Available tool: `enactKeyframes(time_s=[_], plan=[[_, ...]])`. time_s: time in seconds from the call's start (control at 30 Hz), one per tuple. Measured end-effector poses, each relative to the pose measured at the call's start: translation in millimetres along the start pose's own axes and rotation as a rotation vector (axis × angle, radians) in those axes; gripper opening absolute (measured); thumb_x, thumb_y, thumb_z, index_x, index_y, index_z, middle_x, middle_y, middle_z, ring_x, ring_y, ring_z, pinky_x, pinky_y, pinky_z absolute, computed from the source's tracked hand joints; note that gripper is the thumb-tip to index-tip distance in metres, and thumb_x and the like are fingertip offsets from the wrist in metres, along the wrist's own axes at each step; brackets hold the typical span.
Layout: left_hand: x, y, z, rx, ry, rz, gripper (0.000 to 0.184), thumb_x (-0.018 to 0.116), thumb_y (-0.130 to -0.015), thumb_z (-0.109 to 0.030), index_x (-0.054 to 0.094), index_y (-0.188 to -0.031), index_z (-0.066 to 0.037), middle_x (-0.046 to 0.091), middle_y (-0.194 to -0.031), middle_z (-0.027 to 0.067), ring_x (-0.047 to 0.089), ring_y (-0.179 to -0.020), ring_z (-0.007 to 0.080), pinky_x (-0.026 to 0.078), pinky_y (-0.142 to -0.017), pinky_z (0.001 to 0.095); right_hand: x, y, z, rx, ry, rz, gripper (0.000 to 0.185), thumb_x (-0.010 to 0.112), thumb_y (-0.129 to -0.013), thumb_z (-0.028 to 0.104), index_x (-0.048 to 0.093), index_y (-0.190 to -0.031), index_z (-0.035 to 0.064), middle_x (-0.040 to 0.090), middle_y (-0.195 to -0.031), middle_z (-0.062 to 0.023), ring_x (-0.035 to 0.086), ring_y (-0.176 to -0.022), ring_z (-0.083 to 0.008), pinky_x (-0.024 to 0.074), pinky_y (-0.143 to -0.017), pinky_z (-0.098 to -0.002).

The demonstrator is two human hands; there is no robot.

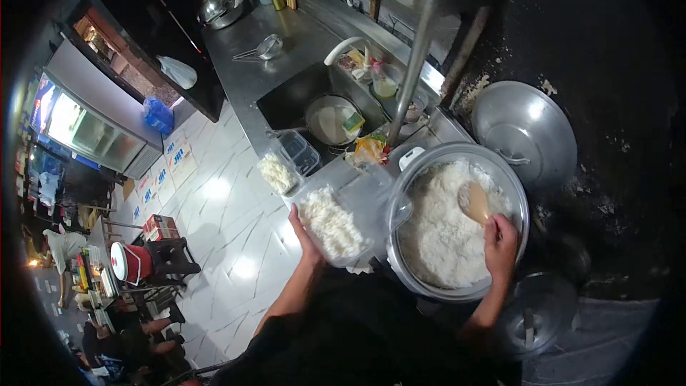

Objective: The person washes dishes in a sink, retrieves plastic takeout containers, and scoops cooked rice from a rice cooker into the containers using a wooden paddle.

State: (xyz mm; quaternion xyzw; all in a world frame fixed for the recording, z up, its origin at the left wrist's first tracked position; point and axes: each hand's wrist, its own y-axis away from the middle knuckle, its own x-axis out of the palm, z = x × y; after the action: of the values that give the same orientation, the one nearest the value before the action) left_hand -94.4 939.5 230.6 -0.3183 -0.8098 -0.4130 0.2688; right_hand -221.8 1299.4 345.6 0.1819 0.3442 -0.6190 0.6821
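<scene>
A clear plastic container (pixel 363 209) of white rice rests in my left hand (pixel 309 246), thumb along its side and the other fingers hidden beneath. My right hand (pixel 501 246) is wrapped around the handle of a tan rice paddle (pixel 474 204). The paddle's blade touches the rice (pixel 446 239) in a large metal pot (pixel 524 196). The container is just left of the pot, close to its rim. Beyond my left hand, a smaller tub of rice (pixel 277 174) stands at the counter edge beside an open clear lid (pixel 300 151).
A sink (pixel 275 104) holds a metal basin (pixel 314 111) and a sponge (pixel 353 123). A metal shelf post (pixel 414 57) rises behind the pot. A wide metal wok (pixel 525 125) leans at the right. A red bucket (pixel 132 263) stands on a stool across the floor; people sit at lower left.
</scene>
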Motion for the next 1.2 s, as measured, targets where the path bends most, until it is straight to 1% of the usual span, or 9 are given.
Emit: enactKeyframes(time_s=[0.3, 0.43, 0.53, 0.63, 0.77, 0.87, 0.97, 1.1, 1.2], plan=[[-137.7, -87.8, -58.2, -0.222, -0.083, 0.005, 0.077, 0.043, -0.100, -0.068, 0.051, -0.142, -0.004, 0.064, -0.131, 0.0167, 0.063, -0.118, 0.0333, 0.049, -0.106, 0.0498, 77.1, 73.6, -61.7, 0.458, 0.331, -0.014, 0.025, 0.054, -0.100, 0.019, 0.067, -0.097, -0.0032, 0.065, -0.086, -0.0245, 0.067, -0.082, -0.0405, 0.0489, -0.074, -0.0501], [-173.4, -130.9, -34.0, -0.258, -0.116, -0.106, 0.076, 0.043, -0.103, -0.065, 0.048, -0.145, -0.002, 0.059, -0.138, 0.0175, 0.058, -0.126, 0.0316, 0.041, -0.113, 0.0456, 103.5, 85.1, -103.0, 0.463, 0.609, -0.049, 0.028, 0.054, -0.099, 0.018, 0.070, -0.104, -0.0050, 0.068, -0.098, -0.0235, 0.065, -0.098, -0.0412, 0.0501, -0.087, -0.0484], [-185.9, -160.4, -1.8, -0.298, -0.081, -0.087, 0.074, 0.042, -0.104, -0.062, 0.049, -0.144, -0.001, 0.057, -0.140, 0.0150, 0.053, -0.128, 0.0282, 0.037, -0.114, 0.0413, 107.0, 77.9, -73.6, 0.120, 0.930, -0.280, 0.038, 0.062, -0.098, 0.028, 0.066, -0.116, -0.0049, 0.067, -0.108, -0.0267, 0.062, -0.105, -0.0431, 0.0484, -0.089, -0.0486], [-180.1, -182.9, 27.0, -0.263, 0.009, 0.032, 0.075, 0.037, -0.106, -0.063, 0.046, -0.145, 0.000, 0.053, -0.144, 0.0142, 0.049, -0.132, 0.0276, 0.033, -0.116, 0.0410, 122.1, 48.9, 4.7, 0.242, 0.845, -0.345, 0.041, 0.059, -0.101, 0.029, 0.060, -0.128, -0.0011, 0.063, -0.122, -0.0237, 0.059, -0.113, -0.0407, 0.0458, -0.097, -0.0447], [-165.3, -191.6, 38.6, -0.170, -0.282, -0.086, 0.080, 0.037, -0.104, -0.065, 0.042, -0.148, 0.001, 0.053, -0.144, 0.0180, 0.051, -0.133, 0.0319, 0.036, -0.116, 0.0452, 229.6, 61.2, 58.8, 0.049, -0.058, -0.202, 0.028, 0.062, -0.094, 0.012, 0.063, -0.121, 0.0037, 0.062, -0.119, -0.0111, 0.060, -0.111, -0.0240, 0.0475, -0.095, -0.0385], [-180.2, -199.0, 50.3, -0.076, -0.717, -0.178, 0.078, 0.036, -0.107, -0.061, 0.037, -0.152, 0.003, 0.047, -0.148, 0.0187, 0.045, -0.136, 0.0287, 0.033, -0.115, 0.0424, 305.2, 51.8, 114.1, 0.161, 0.106, 0.260, 0.034, 0.060, -0.096, 0.013, 0.055, -0.128, 0.0006, 0.060, -0.117, -0.0244, 0.058, -0.111, -0.0451, 0.0477, -0.095, -0.0510], [-171.7, -196.4, 34.9, -0.160, -0.271, -0.101, 0.072, 0.041, -0.108, -0.054, 0.040, -0.150, 0.004, 0.052, -0.143, 0.0184, 0.049, -0.132, 0.0295, 0.037, -0.112, 0.0421, 356.1, 57.1, 99.0, -0.012, 0.066, 0.254, 0.031, 0.063, -0.095, 0.014, 0.053, -0.122, 0.0007, 0.057, -0.111, -0.0239, 0.057, -0.107, -0.0460, 0.0467, -0.092, -0.0517], [-186.4, -161.2, -9.1, -0.188, -0.173, -0.193, 0.023, 0.053, -0.105, -0.018, 0.057, -0.123, -0.005, 0.063, -0.107, 0.0074, 0.063, -0.099, 0.0197, 0.055, -0.083, 0.0396, 368.8, 66.5, 102.1, 0.062, -0.036, 0.290, 0.022, 0.061, -0.096, 0.009, 0.054, -0.115, 0.0016, 0.057, -0.109, -0.0227, 0.057, -0.104, -0.0463, 0.0467, -0.089, -0.0511], [-210.7, -153.8, -64.1, 0.326, -0.766, -0.261, 0.012, 0.055, -0.104, -0.013, 0.057, -0.108, -0.002, 0.059, -0.104, 0.0073, 0.057, -0.094, 0.0160, 0.048, -0.090, 0.0295, 385.1, 55.7, 94.1, 0.058, -0.145, 0.273, 0.018, 0.061, -0.096, 0.007, 0.057, -0.112, 0.0011, 0.060, -0.104, -0.0211, 0.060, -0.100, -0.0426, 0.0495, -0.084, -0.0487]])
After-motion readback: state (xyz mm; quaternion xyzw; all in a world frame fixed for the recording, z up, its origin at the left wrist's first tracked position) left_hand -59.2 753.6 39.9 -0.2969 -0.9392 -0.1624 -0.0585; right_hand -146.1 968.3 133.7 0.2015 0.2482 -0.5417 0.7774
